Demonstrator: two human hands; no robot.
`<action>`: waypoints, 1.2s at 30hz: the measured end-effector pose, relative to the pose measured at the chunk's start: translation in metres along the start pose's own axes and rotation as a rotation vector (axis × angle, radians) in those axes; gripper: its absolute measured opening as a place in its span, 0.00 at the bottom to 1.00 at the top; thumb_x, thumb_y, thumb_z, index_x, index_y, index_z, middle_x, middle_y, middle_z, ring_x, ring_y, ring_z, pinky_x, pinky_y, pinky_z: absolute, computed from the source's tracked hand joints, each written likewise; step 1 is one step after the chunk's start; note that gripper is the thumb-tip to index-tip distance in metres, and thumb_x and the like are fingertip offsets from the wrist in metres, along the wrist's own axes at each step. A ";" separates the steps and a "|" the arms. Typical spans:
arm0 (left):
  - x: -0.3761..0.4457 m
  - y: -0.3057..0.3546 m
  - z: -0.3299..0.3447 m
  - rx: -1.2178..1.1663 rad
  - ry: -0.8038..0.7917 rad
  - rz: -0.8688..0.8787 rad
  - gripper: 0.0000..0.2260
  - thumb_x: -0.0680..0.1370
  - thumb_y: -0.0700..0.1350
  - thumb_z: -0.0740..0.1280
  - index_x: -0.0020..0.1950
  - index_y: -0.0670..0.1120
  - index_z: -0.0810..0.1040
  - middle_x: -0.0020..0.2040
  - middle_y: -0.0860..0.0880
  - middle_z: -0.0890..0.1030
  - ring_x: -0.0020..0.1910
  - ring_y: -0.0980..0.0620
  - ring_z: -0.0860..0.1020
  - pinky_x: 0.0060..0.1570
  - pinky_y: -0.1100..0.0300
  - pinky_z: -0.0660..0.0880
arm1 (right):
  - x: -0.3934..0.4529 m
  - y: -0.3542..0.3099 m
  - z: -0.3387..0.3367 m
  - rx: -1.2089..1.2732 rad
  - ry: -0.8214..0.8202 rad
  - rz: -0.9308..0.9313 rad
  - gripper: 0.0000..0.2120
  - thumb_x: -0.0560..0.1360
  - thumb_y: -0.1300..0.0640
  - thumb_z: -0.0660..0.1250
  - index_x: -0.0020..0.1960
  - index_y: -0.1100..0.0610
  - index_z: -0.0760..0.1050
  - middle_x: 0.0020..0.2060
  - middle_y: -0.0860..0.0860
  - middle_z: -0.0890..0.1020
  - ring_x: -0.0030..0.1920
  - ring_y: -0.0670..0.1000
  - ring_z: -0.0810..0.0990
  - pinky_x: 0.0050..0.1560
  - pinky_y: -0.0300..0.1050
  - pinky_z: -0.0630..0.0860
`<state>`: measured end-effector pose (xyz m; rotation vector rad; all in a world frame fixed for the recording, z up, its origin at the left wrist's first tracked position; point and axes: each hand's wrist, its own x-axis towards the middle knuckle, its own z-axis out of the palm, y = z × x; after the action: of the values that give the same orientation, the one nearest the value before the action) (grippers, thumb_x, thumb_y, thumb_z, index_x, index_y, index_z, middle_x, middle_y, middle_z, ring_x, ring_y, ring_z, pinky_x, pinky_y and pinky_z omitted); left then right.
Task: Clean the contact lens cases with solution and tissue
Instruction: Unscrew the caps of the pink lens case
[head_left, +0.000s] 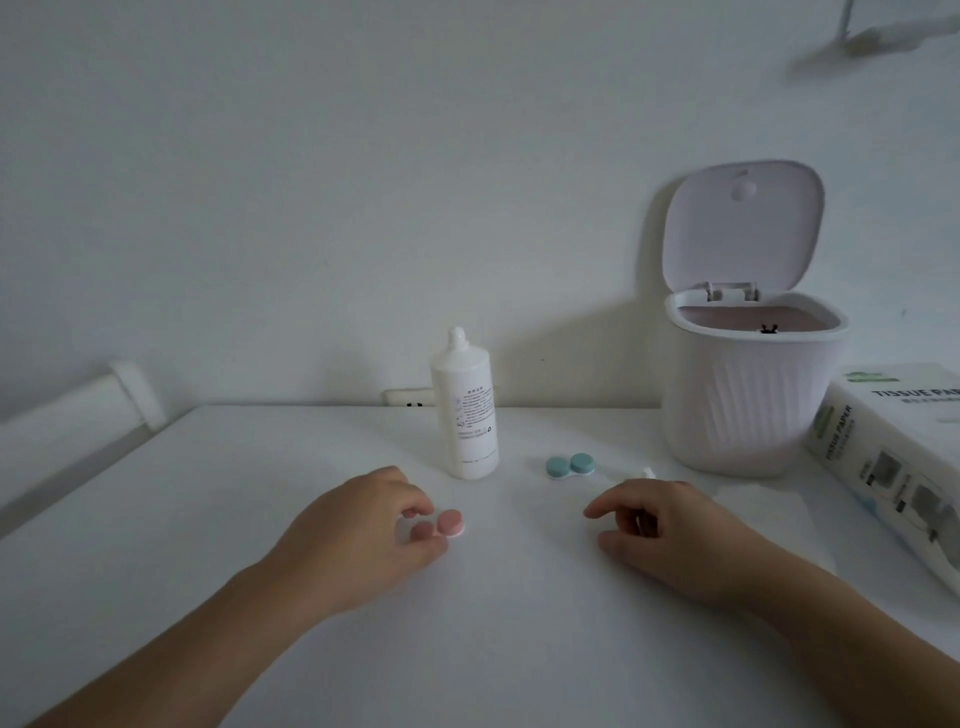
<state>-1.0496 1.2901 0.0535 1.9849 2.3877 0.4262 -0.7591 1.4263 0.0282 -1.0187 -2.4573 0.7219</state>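
A pink contact lens case (450, 523) lies on the white table (260, 519), left of centre. My left hand (358, 535) pinches its left end between thumb and fingertips. A teal lens case (570, 465), both caps on, lies farther back near the middle. Behind the pink case, a white solution bottle (467, 415) stands upright. My right hand (675, 535) rests on the table with fingers loosely curled and nothing visible in it. A flat white tissue sheet (758, 501) lies faintly just right of that hand. The tissue pack (893, 457) sits at the right edge.
A small ribbed white bin (748, 405) stands at the back right with its lid (743, 228) open upright. A small white piece (648, 472) lies between the teal case and my right hand. A wall socket (410, 397) is behind the bottle.
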 end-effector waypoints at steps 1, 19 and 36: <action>-0.001 -0.001 0.001 0.008 -0.007 0.008 0.12 0.72 0.66 0.68 0.45 0.59 0.79 0.46 0.61 0.75 0.44 0.64 0.76 0.44 0.62 0.75 | 0.000 -0.001 0.000 -0.007 0.000 -0.003 0.07 0.75 0.49 0.71 0.52 0.39 0.80 0.36 0.44 0.76 0.35 0.36 0.74 0.41 0.30 0.71; 0.025 0.050 0.017 -0.298 -0.044 0.151 0.10 0.70 0.61 0.75 0.46 0.61 0.79 0.43 0.72 0.76 0.34 0.67 0.74 0.31 0.68 0.64 | -0.005 -0.004 -0.004 0.121 0.047 -0.036 0.09 0.72 0.47 0.74 0.52 0.39 0.80 0.38 0.38 0.78 0.32 0.39 0.72 0.38 0.30 0.71; 0.052 0.070 0.061 -0.504 -0.115 0.416 0.13 0.68 0.56 0.80 0.50 0.57 0.85 0.47 0.62 0.80 0.50 0.66 0.78 0.44 0.73 0.68 | -0.003 0.000 0.003 -0.038 0.039 -0.033 0.09 0.67 0.41 0.71 0.43 0.44 0.81 0.38 0.41 0.80 0.34 0.42 0.77 0.33 0.34 0.72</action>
<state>-0.9812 1.3636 0.0178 2.1557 1.5780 0.7991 -0.7591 1.4235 0.0251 -0.9942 -2.4573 0.6410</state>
